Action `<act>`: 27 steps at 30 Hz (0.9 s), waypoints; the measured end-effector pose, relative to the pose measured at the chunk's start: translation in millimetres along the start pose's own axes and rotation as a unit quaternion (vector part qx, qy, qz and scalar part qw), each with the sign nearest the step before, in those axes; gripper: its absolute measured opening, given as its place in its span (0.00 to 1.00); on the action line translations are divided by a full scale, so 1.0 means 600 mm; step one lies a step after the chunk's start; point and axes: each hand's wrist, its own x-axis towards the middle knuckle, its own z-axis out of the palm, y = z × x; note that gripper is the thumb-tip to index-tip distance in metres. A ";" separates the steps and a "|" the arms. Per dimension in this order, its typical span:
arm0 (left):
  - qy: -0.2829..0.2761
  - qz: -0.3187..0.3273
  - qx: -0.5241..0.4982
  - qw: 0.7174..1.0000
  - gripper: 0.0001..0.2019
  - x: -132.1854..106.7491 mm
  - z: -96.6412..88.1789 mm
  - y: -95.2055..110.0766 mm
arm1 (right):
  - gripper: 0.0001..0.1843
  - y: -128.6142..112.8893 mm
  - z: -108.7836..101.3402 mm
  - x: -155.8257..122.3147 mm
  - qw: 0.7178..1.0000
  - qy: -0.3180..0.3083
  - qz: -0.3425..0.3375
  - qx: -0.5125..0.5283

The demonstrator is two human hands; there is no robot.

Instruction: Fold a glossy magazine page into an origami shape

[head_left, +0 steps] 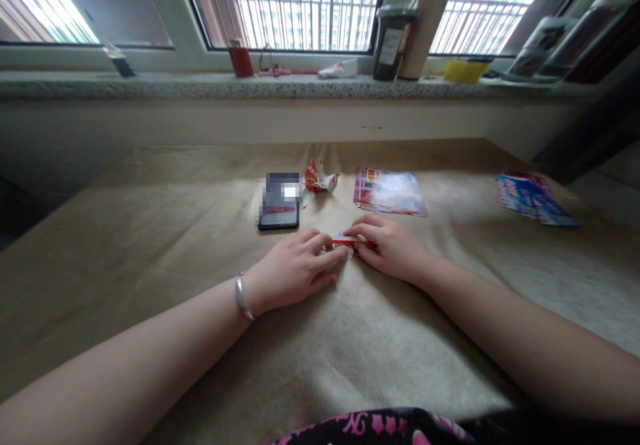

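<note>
A small folded piece of printed paper point(342, 237), with white, red and orange showing, lies on the table in front of me. My left hand point(293, 268) has its fingers closed on the near left part of it, with a silver bracelet at the wrist. On its right part, the fingers and thumb of my right hand point(390, 248) are closed as well. Fingers cover much of the paper, so its full shape is hidden. Just beyond stands an orange and white folded paper figure point(319, 177), with pointed tips like a bird.
A phone point(280, 201), its screen partly pixelated, lies left of the figure. A stack of printed flyers point(390, 191) sits beyond my right hand; blue printed sheets point(536, 198) lie farther right. The stone windowsill point(300, 89) holds several containers.
</note>
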 end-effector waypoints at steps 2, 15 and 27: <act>-0.002 -0.005 -0.008 1.000 0.19 0.000 0.002 -0.002 | 0.14 0.002 0.002 0.000 1.000 -0.008 0.001 0.001; 0.050 -0.033 -0.002 0.998 0.13 0.001 0.003 -0.003 | 0.10 0.004 -0.004 0.003 0.999 0.024 0.022 0.009; 0.028 -0.051 -0.024 0.998 0.11 0.006 0.004 -0.006 | 0.08 -0.001 -0.002 0.001 0.997 -0.026 -0.060 0.052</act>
